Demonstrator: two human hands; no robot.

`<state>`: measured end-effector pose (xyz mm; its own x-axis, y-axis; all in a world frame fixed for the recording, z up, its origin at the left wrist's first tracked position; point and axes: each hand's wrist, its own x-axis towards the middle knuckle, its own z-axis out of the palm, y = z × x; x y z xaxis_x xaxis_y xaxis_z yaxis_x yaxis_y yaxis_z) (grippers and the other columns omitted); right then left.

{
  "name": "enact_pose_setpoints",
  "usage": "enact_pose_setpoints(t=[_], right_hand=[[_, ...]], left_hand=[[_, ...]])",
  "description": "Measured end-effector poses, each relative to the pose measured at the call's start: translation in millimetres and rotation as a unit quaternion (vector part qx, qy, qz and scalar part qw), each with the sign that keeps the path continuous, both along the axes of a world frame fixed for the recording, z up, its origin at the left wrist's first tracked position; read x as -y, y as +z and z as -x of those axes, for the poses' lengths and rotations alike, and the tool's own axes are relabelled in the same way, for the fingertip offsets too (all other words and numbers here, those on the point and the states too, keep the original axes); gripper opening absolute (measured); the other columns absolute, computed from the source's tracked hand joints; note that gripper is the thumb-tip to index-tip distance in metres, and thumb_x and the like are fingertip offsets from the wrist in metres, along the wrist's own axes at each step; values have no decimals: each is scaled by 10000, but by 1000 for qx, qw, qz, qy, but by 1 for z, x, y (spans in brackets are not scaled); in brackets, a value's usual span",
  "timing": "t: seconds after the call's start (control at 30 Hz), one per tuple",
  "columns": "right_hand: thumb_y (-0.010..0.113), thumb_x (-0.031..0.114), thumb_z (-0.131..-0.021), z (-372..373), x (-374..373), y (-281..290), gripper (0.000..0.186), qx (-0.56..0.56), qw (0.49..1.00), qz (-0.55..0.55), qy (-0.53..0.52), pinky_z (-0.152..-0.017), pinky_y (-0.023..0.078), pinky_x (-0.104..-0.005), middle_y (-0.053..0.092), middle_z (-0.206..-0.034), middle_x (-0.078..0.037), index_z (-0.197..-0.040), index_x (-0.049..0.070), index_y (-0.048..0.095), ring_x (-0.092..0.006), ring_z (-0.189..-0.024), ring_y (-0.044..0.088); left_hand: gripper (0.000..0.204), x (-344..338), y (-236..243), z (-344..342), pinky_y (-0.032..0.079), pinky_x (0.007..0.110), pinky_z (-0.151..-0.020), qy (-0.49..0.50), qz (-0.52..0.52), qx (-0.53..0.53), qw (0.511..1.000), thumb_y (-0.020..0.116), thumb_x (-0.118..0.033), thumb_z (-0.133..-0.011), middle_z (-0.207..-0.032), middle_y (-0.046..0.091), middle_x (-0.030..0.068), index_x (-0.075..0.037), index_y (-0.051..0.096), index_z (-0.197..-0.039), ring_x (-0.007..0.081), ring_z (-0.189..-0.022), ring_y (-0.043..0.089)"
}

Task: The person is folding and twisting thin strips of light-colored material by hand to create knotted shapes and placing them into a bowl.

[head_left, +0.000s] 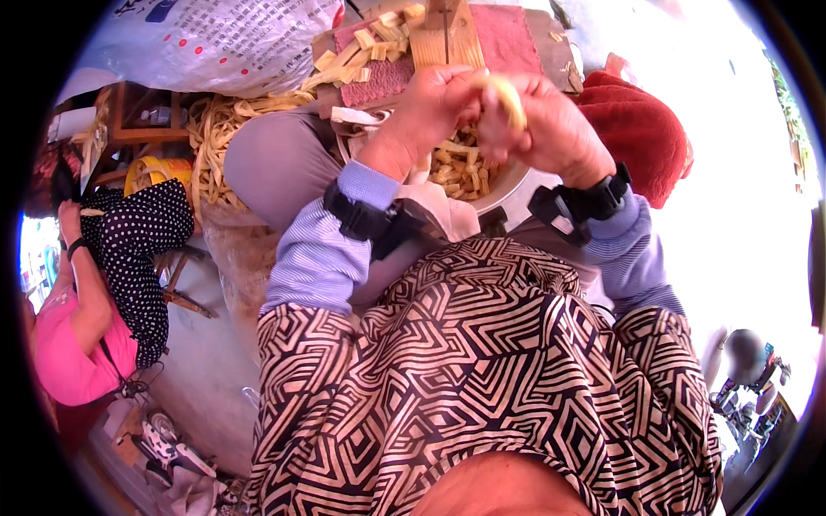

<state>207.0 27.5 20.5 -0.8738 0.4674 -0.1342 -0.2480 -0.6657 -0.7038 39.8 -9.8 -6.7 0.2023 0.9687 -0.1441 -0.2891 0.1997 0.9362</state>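
Note:
Both my hands meet above a bowl, close to a wooden block. A pale yellow strip [509,97], bent into a curve, runs between them. My left hand [428,112] is closed, its fingertips pinching at the strip's left end. My right hand [555,125] is wrapped round the strip, and its fingers are partly blurred. Beneath them the bowl [509,191] holds many short yellowish pieces [465,168]. Just beyond my hands stands the wooden block [447,43] with a thin upright metal piece on it. More short yellow pieces [372,45] lie to its left on a pink cloth [379,84].
Long pale strips [215,142] are heaped at the left beside my knee. Behind them lies a large printed white sack [215,43]. A red cloth [632,129] covers my right knee. At far left another person [86,335] sits, with a yellow container [155,170] nearby.

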Motion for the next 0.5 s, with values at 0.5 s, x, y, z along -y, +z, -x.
enact_pose_setpoints(t=[0.5], right_hand=[[639,302,-884,-15,20,-45,266,399,756,-462,-236,-531,470,-339,628,-636,-116,-888,40,686,-187,-565,606]], left_hand=[[180,33,-19,-10,497,302,-688,44,-157,-329,930,549,-32,-892,-821,623,52,-2,608,-1059,176,-760,612]])
